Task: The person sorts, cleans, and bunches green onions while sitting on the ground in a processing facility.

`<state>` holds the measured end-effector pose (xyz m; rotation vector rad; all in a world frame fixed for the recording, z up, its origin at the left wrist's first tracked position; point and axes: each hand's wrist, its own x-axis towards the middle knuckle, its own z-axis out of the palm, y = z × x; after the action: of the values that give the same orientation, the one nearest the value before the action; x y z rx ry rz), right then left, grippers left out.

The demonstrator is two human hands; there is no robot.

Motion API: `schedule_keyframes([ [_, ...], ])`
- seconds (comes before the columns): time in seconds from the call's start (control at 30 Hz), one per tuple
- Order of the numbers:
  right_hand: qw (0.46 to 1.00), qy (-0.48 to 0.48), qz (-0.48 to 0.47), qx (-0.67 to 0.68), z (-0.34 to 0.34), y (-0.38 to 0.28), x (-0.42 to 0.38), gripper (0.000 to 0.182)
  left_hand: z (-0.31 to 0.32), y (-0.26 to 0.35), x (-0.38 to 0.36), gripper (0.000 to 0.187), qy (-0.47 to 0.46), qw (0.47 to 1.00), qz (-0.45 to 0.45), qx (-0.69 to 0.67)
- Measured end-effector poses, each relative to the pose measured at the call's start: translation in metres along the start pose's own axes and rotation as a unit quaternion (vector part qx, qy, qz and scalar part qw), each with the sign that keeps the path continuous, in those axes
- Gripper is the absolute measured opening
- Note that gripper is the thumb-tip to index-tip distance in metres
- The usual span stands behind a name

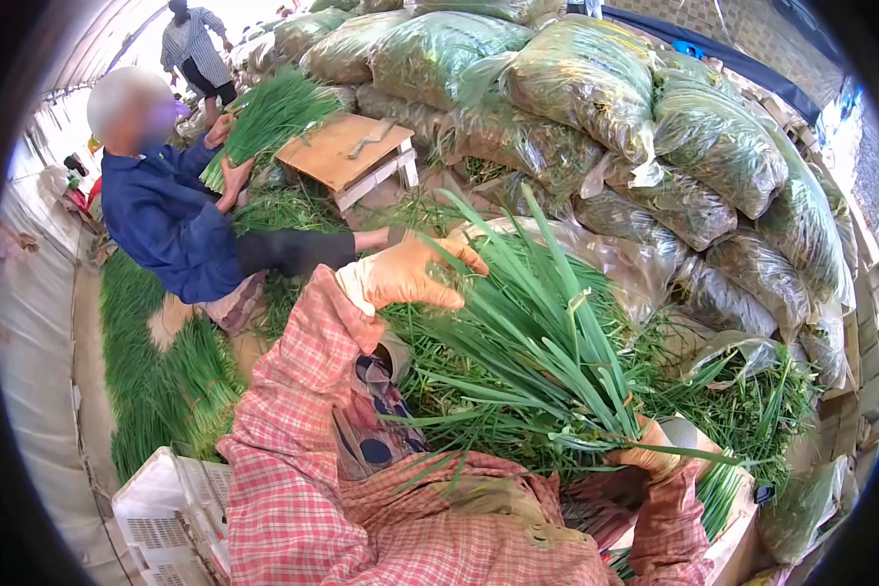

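Observation:
In an orange-tan glove, my left hand (410, 273) is held out with thumb and fingers apart, beside the upper leaves of a bunch of long flat-leaved chives (547, 332). My gloved right hand (649, 452) closes around the lower end of that bunch, whose leaves fan up and to the left. Part of that hand is hidden by the stems. Beneath the bunch lies a heap of loose green leaves and trimmings (479, 420). More chives (721, 498) rest by my right sleeve.
A co-worker in a blue jacket (171, 225) sits at the left, holding chives (273, 112) beside a small wooden table (337, 151). Stuffed plastic bags (576, 88) are piled behind. A white crate (171, 508) stands at lower left, near chive bundles (200, 381). Another person (195, 49) stands far back.

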<state>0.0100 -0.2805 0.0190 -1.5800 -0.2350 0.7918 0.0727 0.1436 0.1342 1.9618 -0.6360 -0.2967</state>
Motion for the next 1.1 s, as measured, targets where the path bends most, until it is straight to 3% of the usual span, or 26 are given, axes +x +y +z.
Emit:
schedule_keyframes([
  [0.13,1.000,0.003,-0.013,-0.007,0.010,-0.015,-0.001,0.064,0.008,-0.002,-0.016,0.054,0.003,0.997,-0.059,0.050],
  [0.27,0.999,-0.026,0.028,-0.033,-0.001,-0.002,0.000,0.065,0.011,0.014,-0.020,0.049,0.110,0.958,-0.099,0.247],
  [0.33,0.999,-0.018,0.023,-0.032,0.004,-0.017,-0.008,0.068,-0.001,0.013,-0.026,0.049,0.246,0.919,-0.091,0.293],
  [0.37,0.999,-0.009,0.019,-0.047,0.003,-0.020,-0.013,0.069,-0.015,0.005,-0.034,0.048,0.318,0.876,-0.046,0.359],
  [0.4,0.998,0.003,0.016,-0.061,0.000,-0.023,-0.020,0.070,-0.033,0.002,-0.045,0.048,0.364,0.819,-0.056,0.441],
  [0.43,0.985,-0.009,-0.026,-0.172,-0.003,-0.035,-0.026,0.067,-0.058,-0.021,-0.061,0.045,0.379,0.776,-0.135,0.485],
  [0.47,0.957,-0.011,-0.069,-0.281,-0.007,-0.047,-0.031,0.063,-0.069,-0.029,-0.076,0.042,0.394,0.766,-0.155,0.484],
  [0.53,0.956,0.031,-0.063,-0.284,-0.044,0.003,-0.035,0.060,-0.096,-0.112,-0.119,0.038,0.286,0.773,-0.177,0.538],
  [0.57,0.979,0.059,0.015,-0.194,-0.048,0.004,-0.037,0.059,-0.098,-0.144,-0.135,0.046,0.143,0.741,-0.306,0.581],
  [0.63,0.991,0.110,-0.007,-0.071,-0.037,-0.010,-0.034,0.051,-0.048,-0.122,-0.133,0.064,0.041,0.648,-0.367,0.666],
  [0.67,0.990,0.138,-0.024,-0.024,-0.030,-0.019,-0.034,0.049,-0.028,-0.109,-0.122,0.075,0.063,0.707,-0.360,0.605],
  [0.7,0.992,0.104,-0.051,0.041,-0.028,-0.017,-0.028,0.047,-0.006,-0.070,-0.107,0.071,0.048,0.893,-0.323,0.310],
  [0.73,0.992,0.100,-0.051,0.049,-0.027,-0.015,-0.022,0.046,0.032,-0.076,-0.102,0.067,0.054,0.971,-0.222,-0.065],
  [0.77,0.993,0.091,-0.050,0.056,-0.026,-0.013,-0.016,0.045,0.065,-0.091,-0.098,0.070,-0.016,0.986,-0.165,0.021],
  [0.8,0.994,0.078,-0.046,0.062,-0.022,-0.014,-0.009,0.044,0.109,-0.108,-0.087,0.092,-0.057,0.974,-0.129,-0.177],
  [0.83,0.987,0.099,-0.091,0.083,-0.007,-0.016,0.001,0.038,0.137,-0.086,-0.063,0.103,-0.065,0.953,-0.113,-0.275],
  [0.87,0.991,0.090,-0.074,0.071,-0.002,-0.014,0.010,0.036,0.164,-0.096,-0.042,0.102,-0.011,0.931,-0.038,-0.362],
  [0.9,0.995,0.061,-0.051,0.064,0.004,-0.013,0.016,0.037,0.179,-0.090,-0.017,0.096,0.064,0.883,-0.047,-0.462],
  [0.97,0.996,0.027,0.033,0.077,0.024,-0.015,0.027,0.040,0.193,-0.115,0.023,0.088,0.145,0.821,0.033,-0.551],
  [1.07,0.995,-0.060,0.076,0.032,0.055,-0.021,0.037,0.051,0.169,-0.089,0.023,0.084,0.125,0.742,0.003,-0.659],
  [1.1,0.994,-0.092,0.062,-0.009,0.060,-0.024,0.038,0.053,0.160,-0.081,0.025,0.084,0.095,0.725,0.039,-0.681],
])
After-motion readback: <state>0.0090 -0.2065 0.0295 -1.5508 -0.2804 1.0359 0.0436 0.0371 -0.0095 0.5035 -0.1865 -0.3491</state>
